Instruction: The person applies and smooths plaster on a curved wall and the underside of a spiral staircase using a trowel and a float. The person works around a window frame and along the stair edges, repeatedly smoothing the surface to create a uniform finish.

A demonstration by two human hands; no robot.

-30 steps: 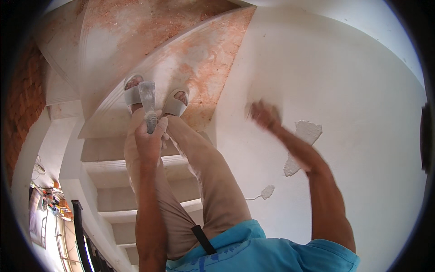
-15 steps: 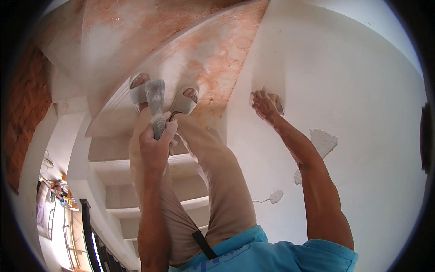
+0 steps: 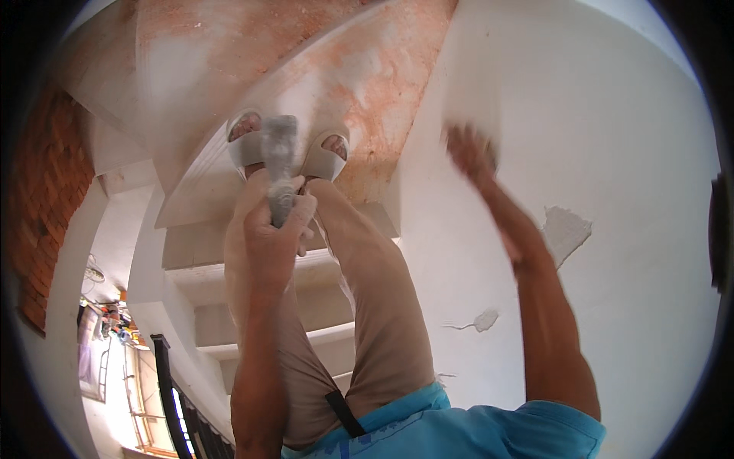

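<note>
My left hand (image 3: 277,229), dusted white, is wrapped round the handle of a putty knife (image 3: 281,149). Its broad grey blade points up and away, over the stair landing between my sandalled feet. Out to the right, my right hand (image 3: 469,154) is pressed to the white wall (image 3: 627,168) and smeared by motion. Beneath its palm shows the edge of a brownish sheet, seemingly sandpaper (image 3: 492,155), mostly hidden by the hand. Nearer my right forearm is a rough bare patch (image 3: 567,236) in the wall's coating, with a smaller patch (image 3: 485,320) lower down.
I stand on a dusty, orange-stained step (image 3: 344,107) of a curving staircase. More pale steps (image 3: 313,294) show below, between and beside my legs. A dark railing (image 3: 172,398) runs at the lower left. Brickwork (image 3: 46,206) is at the far left, above a cluttered lower area (image 3: 115,321).
My right hand has slid a little up and right along the wall, with the sheet under it. My left hand with the putty knife has shifted slightly right in view; the whole view has turned somewhat.
</note>
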